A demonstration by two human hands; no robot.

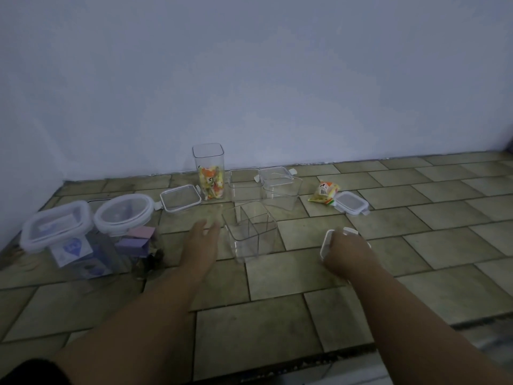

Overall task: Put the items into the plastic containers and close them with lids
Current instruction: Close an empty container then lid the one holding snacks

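The right hand grips a lid; the left hand is open, empty — it could knock the clear box over.

Tiled floor carries 2 lidded tubs, 4 open clear containers, 2 loose lids and snack packets

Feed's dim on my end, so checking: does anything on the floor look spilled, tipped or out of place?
Nothing is spilled. One snack packet lies loose on the tiles beside a lid, outside any container. The tall container holding packets has no lid on it.
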